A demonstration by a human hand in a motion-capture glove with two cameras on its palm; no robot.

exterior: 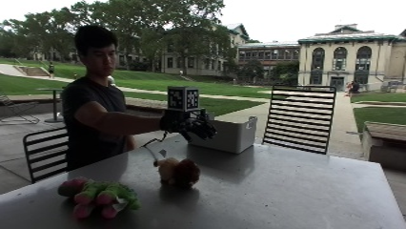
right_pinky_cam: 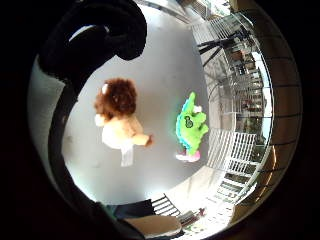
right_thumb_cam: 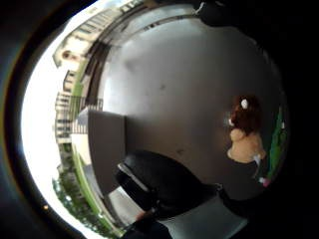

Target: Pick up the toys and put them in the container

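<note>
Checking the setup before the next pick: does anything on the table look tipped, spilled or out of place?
Nothing stands out. The brown-haired doll and the green plush toy both lie on their sides on the table, apart from each other, still outside the white container. No spill or damage shows.

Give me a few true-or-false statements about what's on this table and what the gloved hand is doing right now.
1. The gloved right hand is holding the brown-haired doll. False: the doll lies on the table, and the hand is in the air above it, holding nothing.
2. Two toys lie on the table. True: the doll and a green plush toy.
3. The green plush toy is already inside the container. False: it lies on the table, near the edge, apart from the white container.
4. The white container stands on the table, beyond the doll in the outside view. True.
5. The two toys are touching. False: bare table shows between them.
</note>
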